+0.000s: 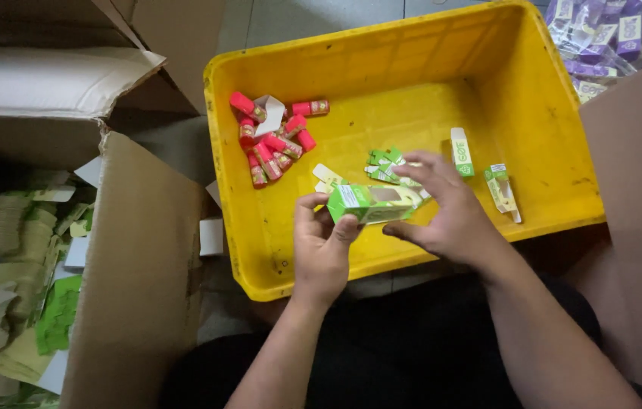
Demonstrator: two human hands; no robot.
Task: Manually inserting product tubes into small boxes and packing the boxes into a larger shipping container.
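The left hand [321, 250] has its thumb and fingers closed on the near end of a small green carton [370, 203], pinching it across its narrow faces. The right hand [450, 216] curls loosely over the carton's far end, fingertips bent down onto the flap there, thumb tucked beneath; it steadies rather than clamps. The carton lies level, held over the front part of the yellow crate [412, 136], just above its near rim.

It looks like thin printed card: very light, easily dented, and best gripped by its edges and corners rather than the flat panels, which would likely buckle.

Inside the crate, more green cartons [388, 163] lie just beyond the hands, one stands white-and-green [461, 151] toward the right wall, and a cluster of red tubes [272, 140] sits at the left. Left of the crate stands an open cardboard box [135, 280] of flat card blanks [56, 310].
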